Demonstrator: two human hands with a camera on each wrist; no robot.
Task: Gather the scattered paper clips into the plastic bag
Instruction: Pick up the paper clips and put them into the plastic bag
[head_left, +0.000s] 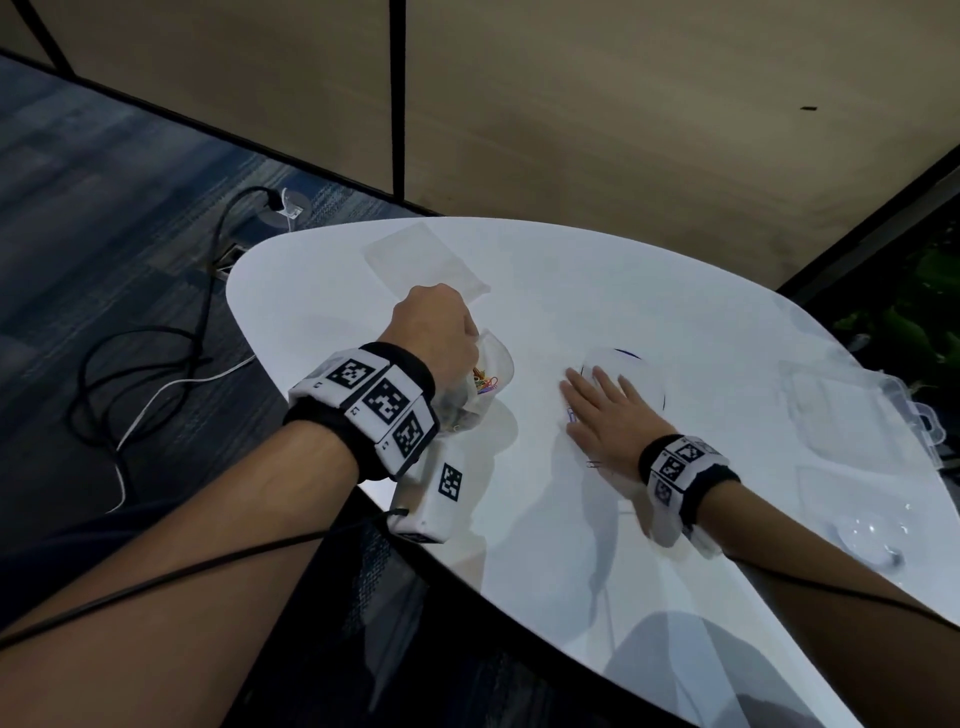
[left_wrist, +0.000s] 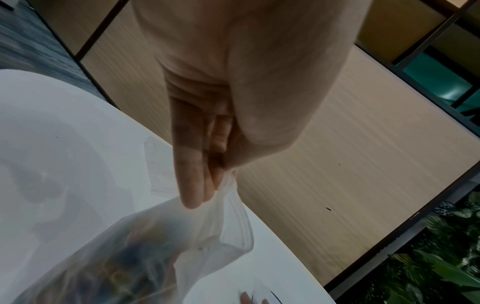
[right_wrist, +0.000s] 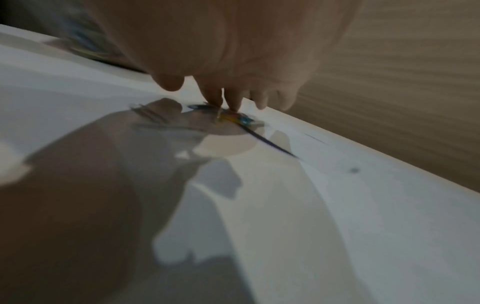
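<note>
My left hand (head_left: 441, 327) pinches the rim of a clear plastic bag (head_left: 480, 387) and holds it above the white table (head_left: 519, 519); coloured paper clips (head_left: 485, 384) lie inside it. In the left wrist view the fingers (left_wrist: 192, 185) and thumb clamp the bag's (left_wrist: 155, 246) edge. My right hand (head_left: 608, 410) lies flat, fingers spread, on the table to the right of the bag. A blue clip (head_left: 571, 415) shows beside its thumb and a dark clip (head_left: 594, 464) near its wrist. In the right wrist view the fingertips (right_wrist: 233, 102) press on blurred coloured clips (right_wrist: 233, 119).
A second flat clear bag (head_left: 426, 260) lies at the table's far side. A clear round lid (head_left: 623, 374) sits under my right fingers. Clear plastic boxes (head_left: 852, 415) stand at the right edge. Cables (head_left: 156, 364) run over the floor at the left.
</note>
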